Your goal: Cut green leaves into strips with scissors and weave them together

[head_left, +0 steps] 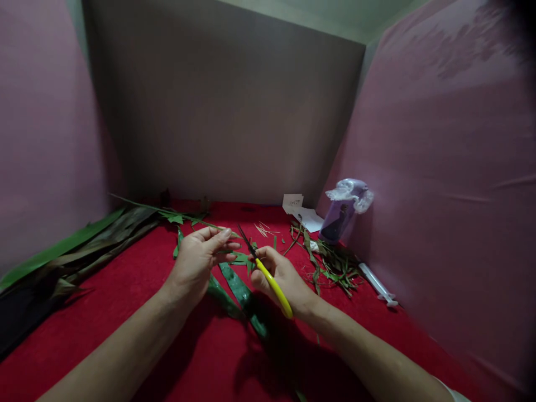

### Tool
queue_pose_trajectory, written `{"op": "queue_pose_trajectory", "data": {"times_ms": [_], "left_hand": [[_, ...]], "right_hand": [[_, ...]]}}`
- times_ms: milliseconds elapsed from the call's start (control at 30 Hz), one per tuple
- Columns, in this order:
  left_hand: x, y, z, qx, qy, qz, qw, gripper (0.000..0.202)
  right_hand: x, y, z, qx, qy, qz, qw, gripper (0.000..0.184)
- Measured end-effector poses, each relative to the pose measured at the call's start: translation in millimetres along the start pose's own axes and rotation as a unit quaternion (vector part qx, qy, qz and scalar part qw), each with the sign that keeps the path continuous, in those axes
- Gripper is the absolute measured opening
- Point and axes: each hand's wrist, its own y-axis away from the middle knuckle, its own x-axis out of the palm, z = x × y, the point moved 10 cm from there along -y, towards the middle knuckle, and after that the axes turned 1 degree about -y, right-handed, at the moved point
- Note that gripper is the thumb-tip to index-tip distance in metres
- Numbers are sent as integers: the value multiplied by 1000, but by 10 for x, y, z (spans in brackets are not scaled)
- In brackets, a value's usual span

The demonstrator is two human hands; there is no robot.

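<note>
Several leaf scraps (pixel 335 268) lie at three o'clock, seemingly trimmed; long leaves (pixel 62 251) at nine o'clock look uncut. Right hand (pixel 287 279) clenches yellow scissors (pixel 270 282) over centre leaf strips (pixel 237 290); left hand (pixel 196 259) half-curled, grip unclear.

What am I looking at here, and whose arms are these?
No machine: one camera on a person's head looks down at their own bare hands. The right hand holds yellow-handled scissors, blades pointing away. The left hand curls beside small leaf pieces; whether it grips them is unclear. On the red cloth lie long leaves, leaf scraps, a purple bottle, a syringe and white cards.
</note>
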Motion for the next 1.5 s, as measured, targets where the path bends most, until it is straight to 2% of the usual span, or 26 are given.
{"op": "queue_pose_trajectory", "data": {"times_ms": [200,367,600,1067,1500], "left_hand": [[14,7,21,-19,11,4,1000,10],[29,26,34,-23,0,17,1000,9],[37,12,46,-15,-8,22,1000,11],[53,-10,52,-12,-15,41,999,13],[47,-3,51,-16,-20,37,999,11]], "right_hand": [[67,63,62,-16,51,31,998,42],[37,55,150,-37,67,26,997,44],[9,59,174,-31,95,17,995,45],[-6,39,134,-17,64,10,998,45],[-18,41,121,-12,65,10,998,42]]}}
